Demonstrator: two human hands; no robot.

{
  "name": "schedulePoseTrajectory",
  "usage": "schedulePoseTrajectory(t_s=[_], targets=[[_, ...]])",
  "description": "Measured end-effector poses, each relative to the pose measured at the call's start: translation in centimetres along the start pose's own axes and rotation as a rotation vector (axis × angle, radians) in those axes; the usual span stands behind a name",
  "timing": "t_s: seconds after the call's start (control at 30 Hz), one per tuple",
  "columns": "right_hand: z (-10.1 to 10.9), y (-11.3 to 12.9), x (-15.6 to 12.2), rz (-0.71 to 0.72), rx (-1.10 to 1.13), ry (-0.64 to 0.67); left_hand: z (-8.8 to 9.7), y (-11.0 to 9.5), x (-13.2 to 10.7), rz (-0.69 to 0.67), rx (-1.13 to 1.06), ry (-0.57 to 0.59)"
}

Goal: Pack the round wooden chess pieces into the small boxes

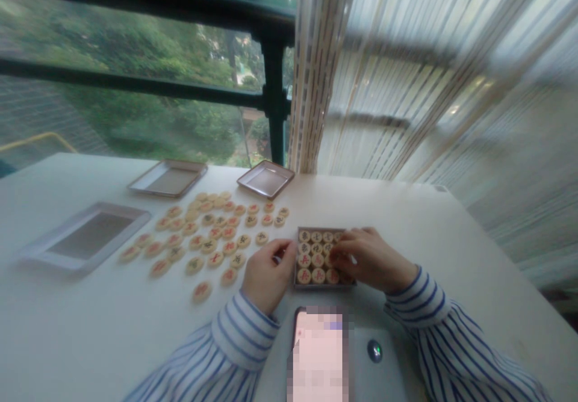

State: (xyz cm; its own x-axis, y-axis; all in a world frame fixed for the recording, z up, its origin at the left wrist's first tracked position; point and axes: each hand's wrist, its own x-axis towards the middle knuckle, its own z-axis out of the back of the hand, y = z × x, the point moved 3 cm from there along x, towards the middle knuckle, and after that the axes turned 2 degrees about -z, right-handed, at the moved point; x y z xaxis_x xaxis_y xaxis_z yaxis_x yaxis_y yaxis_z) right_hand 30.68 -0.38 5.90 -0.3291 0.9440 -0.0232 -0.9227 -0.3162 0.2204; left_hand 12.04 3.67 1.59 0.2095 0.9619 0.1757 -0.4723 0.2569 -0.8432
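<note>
Beneath right fingers [345, 248], piece-filled box [316, 287]; left fingers [288, 259] beside it; both curled, hold unclear.

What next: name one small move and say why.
The right hand should probably nudge the pale, round, red- or black-marked pieces beside it into line: it reaches over the right side of the shallow, brown-edged rectangular tray, where visible pieces lie in rows, though it hides some. The left hand is by the tray's left edge, perhaps able to steady it.
</note>
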Motion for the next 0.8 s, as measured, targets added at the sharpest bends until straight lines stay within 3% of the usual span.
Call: schedulePoseTrajectory(t_s=[0.43,0.8], targets=[[1.2,-1.5,-0.8,-0.049,-0.059,0.062,-0.1,0.3,0.1,-0.005,0.013,-0.001],[0.7,-1.3,-0.7,-0.038,-0.077,0.097,-0.1,0.3,0.1,0.000,0.004,0.016]])
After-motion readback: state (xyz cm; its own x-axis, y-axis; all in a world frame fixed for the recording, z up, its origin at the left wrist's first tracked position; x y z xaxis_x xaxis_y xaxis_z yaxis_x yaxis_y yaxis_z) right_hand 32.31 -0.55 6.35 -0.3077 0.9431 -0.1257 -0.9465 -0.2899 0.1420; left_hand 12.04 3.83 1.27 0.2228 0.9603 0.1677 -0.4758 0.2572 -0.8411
